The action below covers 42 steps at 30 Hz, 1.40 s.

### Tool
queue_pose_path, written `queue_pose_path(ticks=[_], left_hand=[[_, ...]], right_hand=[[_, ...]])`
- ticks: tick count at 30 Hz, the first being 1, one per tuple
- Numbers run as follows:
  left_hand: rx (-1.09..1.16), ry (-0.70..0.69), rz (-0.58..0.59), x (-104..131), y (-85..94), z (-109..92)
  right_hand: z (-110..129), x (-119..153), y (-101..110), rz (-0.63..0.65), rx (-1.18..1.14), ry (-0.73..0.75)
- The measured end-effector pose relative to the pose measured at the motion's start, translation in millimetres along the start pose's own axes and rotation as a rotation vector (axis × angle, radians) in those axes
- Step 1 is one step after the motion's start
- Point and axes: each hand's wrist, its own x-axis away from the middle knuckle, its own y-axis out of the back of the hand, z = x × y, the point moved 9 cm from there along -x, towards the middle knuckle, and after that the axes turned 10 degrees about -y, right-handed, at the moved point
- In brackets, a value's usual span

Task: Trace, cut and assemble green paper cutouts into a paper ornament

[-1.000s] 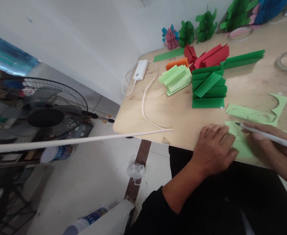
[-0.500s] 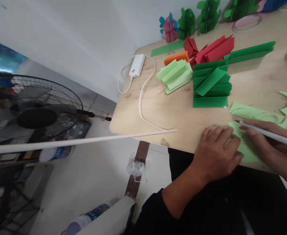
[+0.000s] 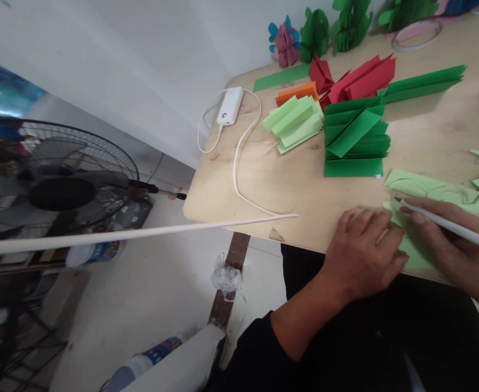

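A white pencil (image 3: 447,220) with a dark tip is pinched in my right hand (image 3: 447,239). Its tip rests at the upper part of a light green sheet (image 3: 421,253) by the table's near edge. My left hand (image 3: 364,245) lies to the left of it, fingers curled and close together, pressing the sheet's left edge. Part of the sheet is hidden under both hands. Just beyond my right hand lie light green paper scraps (image 3: 411,182) with curved cuts and round outlines.
Folded dark green paper (image 3: 356,139), light green pleats (image 3: 294,122), red pleats (image 3: 362,79) and an orange strip (image 3: 296,93) lie farther back. A white power bank (image 3: 230,106) with a cable sits left. Tape rolls (image 3: 417,37) lie behind. A fan (image 3: 61,193) stands beyond the table.
The view has shifted slightly, so the table's things sit a little higher and farther right. Both hands keep nearly the same pose, and the pencil stays in my right hand.
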Motion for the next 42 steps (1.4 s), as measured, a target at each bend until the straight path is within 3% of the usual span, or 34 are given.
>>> queue_pose_path(ticks=[31, 42], left_hand=[[-0.049, -0.009, -0.022, 1.8, -4.6, -1.0], [-0.079, -0.023, -0.049, 1.1, -2.1, -2.4]], right_hand=[[8.0, 0.5, -4.1, -0.007, 0.055, 0.132], [-0.6, 4.9, -9.0, -0.022, 0.119, 0.185]])
